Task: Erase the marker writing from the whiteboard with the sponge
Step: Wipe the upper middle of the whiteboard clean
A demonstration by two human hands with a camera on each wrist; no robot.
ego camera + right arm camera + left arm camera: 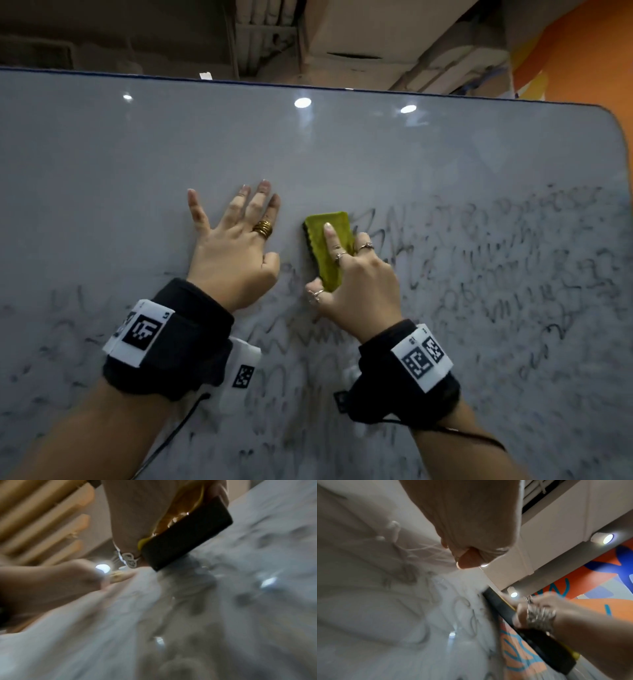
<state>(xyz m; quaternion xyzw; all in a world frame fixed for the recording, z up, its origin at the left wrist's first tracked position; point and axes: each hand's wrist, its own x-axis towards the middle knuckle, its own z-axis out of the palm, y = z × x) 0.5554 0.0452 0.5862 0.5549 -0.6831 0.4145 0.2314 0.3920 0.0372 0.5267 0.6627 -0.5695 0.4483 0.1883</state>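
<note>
A large whiteboard [342, 147] fills the head view, with smeared black marker writing [507, 267] across its lower and right parts. My right hand [346, 274] grips a yellow-green sponge [325, 236] with a black underside and presses it flat on the board near the middle; the index finger lies along its top. The sponge's dark face [185, 536] meets the board in the right wrist view, and its dark edge [530, 631] shows in the left wrist view. My left hand [236, 240] rests flat on the board just left of the sponge, fingers spread.
The upper half of the board is wiped grey-white. Its top edge [308, 87] and rounded right corner [613, 120] are in view. Behind it are a ceiling with ducts and an orange wall [582, 44]. Cables hang from both wrist bands.
</note>
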